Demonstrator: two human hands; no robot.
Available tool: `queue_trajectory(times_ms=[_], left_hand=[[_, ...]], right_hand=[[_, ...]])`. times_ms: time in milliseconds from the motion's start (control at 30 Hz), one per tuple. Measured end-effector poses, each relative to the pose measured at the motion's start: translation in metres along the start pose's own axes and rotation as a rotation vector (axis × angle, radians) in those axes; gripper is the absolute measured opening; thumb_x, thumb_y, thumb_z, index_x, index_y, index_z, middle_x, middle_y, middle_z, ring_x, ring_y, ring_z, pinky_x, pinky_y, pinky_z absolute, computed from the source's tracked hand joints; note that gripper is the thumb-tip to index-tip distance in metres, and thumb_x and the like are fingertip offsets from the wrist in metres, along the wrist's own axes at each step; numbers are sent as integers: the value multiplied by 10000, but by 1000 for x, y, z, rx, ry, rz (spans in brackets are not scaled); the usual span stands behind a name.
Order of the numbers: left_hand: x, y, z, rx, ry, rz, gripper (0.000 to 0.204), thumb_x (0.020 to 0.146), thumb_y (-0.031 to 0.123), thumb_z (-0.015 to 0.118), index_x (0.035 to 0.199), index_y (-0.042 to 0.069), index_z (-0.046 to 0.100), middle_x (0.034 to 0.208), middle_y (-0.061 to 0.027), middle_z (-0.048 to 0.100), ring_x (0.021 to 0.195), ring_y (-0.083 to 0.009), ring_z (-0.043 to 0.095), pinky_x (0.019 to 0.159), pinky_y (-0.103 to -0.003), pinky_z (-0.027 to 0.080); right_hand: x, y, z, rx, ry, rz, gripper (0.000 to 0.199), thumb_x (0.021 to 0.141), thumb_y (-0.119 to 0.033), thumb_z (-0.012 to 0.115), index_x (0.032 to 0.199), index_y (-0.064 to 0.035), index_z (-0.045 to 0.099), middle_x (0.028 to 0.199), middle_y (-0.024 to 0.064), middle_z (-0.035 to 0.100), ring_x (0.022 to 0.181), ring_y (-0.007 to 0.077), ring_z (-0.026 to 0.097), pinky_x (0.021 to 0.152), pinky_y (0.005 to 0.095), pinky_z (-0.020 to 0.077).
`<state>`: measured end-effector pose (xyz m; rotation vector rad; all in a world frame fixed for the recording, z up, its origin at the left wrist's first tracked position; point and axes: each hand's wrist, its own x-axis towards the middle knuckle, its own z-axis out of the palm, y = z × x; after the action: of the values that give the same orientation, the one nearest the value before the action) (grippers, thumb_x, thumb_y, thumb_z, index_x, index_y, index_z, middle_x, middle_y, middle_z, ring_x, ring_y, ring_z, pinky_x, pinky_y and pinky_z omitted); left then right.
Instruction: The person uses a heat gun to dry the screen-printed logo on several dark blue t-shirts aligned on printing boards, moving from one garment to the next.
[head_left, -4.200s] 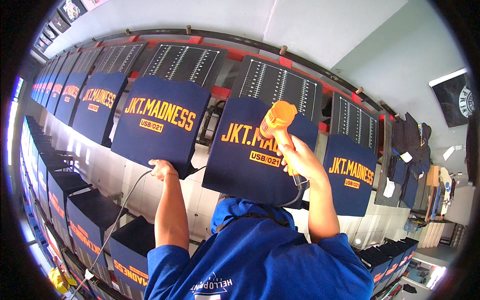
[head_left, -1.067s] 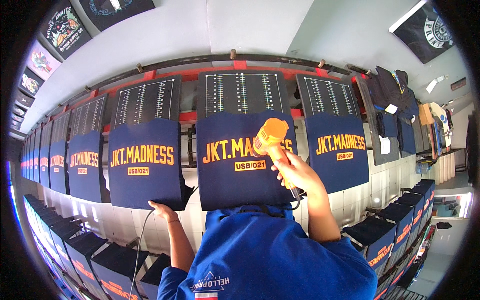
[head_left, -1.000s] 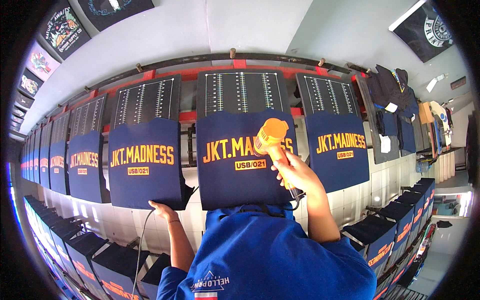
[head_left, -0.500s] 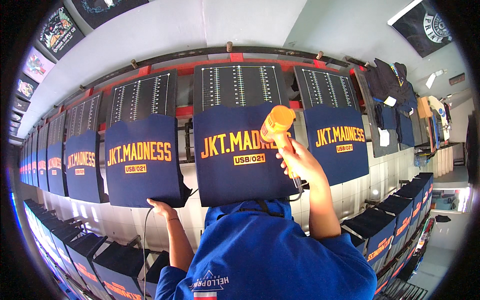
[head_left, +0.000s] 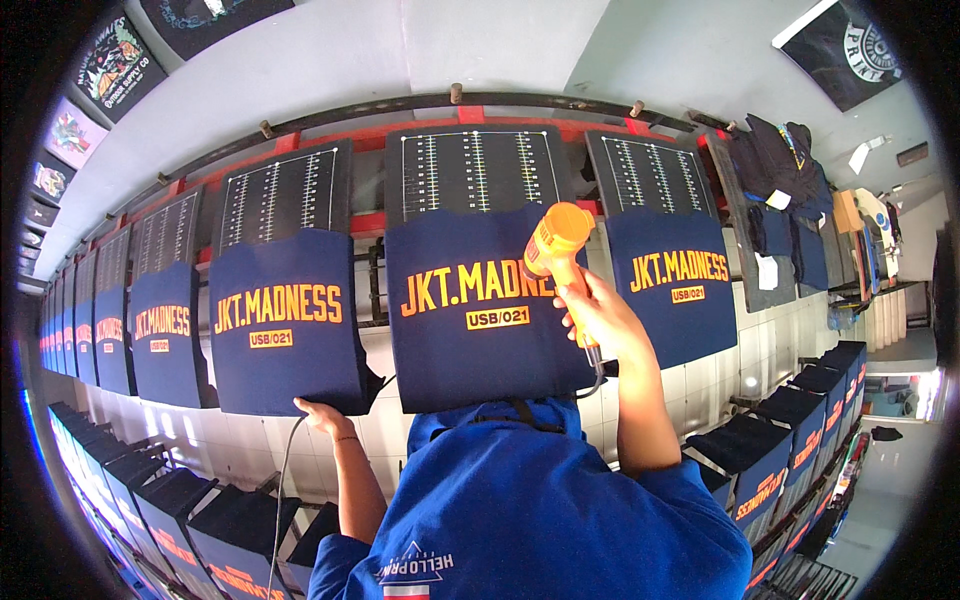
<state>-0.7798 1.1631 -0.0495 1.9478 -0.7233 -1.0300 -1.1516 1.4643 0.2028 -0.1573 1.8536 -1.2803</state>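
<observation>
Raised slightly, right hand (head_left: 600,320) grips the orange heat gun (head_left: 556,240) over the navy shirt's (head_left: 480,310) orange lettering; left hand (head_left: 322,415) grasps the neighbouring board's (head_left: 285,320) lower edge.

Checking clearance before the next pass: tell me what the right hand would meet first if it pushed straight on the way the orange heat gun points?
Most likely the navy printed shirt on the middle pallet: the right hand aims the heat gun at its orange lettering. The gap is unclear.

the lower end of the orange heat gun (head_left: 556,240) is hidden inside the right hand (head_left: 605,322). the left hand (head_left: 322,413) is partly tucked under the navy shirt's (head_left: 290,325) bottom edge. the far-left row of shirts blurs toward the rim.
</observation>
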Motion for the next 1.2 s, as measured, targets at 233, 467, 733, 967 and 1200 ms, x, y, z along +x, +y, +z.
queue_trajectory(times_ms=[233,467,733,967,1200], left_hand=[[1,-3,-1,-25,-6,13,884,916,650,449,1180,-186,559,1188,-261,616,1008,-347,633,920,-419,503],[-1,0,-1,-93,-26,0,890,910,654,457,1196,-185,548,1230,-254,598,1040,-344,624,940,-421,491],[-7,8,1,16,-2,18,899,913,672,426,1166,-177,577,1169,-257,629,1022,-343,629,926,-413,492],[-1,2,-3,99,17,7,889,922,660,417,1159,-182,578,1153,-276,634,1000,-364,636,912,-432,493],[11,-5,-2,62,29,-6,869,899,651,481,1166,-170,580,1152,-245,629,974,-327,629,896,-429,500]], right_hand=[[-31,11,-6,-37,-1,28,431,976,-297,572,1303,-48,442,924,54,577,680,98,571,518,254,525],[-13,2,-5,-46,-3,8,407,987,-234,530,1329,-33,442,956,54,584,713,95,556,554,251,521],[18,-5,-5,-54,93,-74,357,974,-274,559,1245,-56,479,884,27,569,658,91,570,525,254,522],[7,-15,-7,-35,84,-29,364,972,-254,557,1246,-27,484,935,50,595,707,94,565,545,260,518],[-14,-9,-7,-47,30,44,376,988,-231,524,1297,-26,464,971,62,596,710,92,562,551,253,519]])
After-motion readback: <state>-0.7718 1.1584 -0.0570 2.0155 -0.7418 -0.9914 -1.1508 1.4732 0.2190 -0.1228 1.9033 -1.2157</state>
